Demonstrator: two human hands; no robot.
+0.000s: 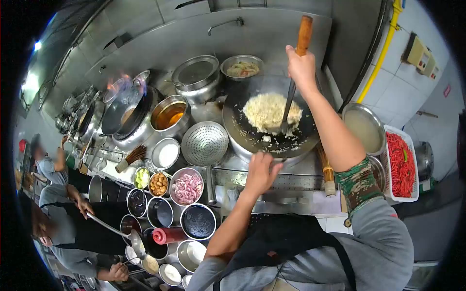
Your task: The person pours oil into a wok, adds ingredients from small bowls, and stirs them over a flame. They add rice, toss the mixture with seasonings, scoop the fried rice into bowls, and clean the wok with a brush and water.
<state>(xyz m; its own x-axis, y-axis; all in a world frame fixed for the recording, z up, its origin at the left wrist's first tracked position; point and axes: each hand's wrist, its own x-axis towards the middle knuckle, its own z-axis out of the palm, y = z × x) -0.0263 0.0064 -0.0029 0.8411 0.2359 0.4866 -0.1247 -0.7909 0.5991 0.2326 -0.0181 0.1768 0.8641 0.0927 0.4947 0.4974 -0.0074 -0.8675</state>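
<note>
My right hand [302, 68] is wrapped round the wooden-handled wok spatula [304, 36]. The spatula's blade reaches down into pale fried rice [264, 111] in a large black wok [238, 128]. Rice grains are scattered over the wok's inner wall. At the wok's near rim is my left hand [261, 173], its fingers curled at the edge and its thumb a little apart; their undersides are hidden. A perforated metal strainer [205, 143] lies left of the wok, its handle pointing toward me.
A second wok [128, 109] with flames stands at left. Ingredient bowls with sliced onions [187, 188] and a red bottle [169, 235] crowd the lower left. A co-worker's hand holds a ladle [138, 242]. At right is a basket of red chillies [402, 165], near a bamboo brush [328, 177].
</note>
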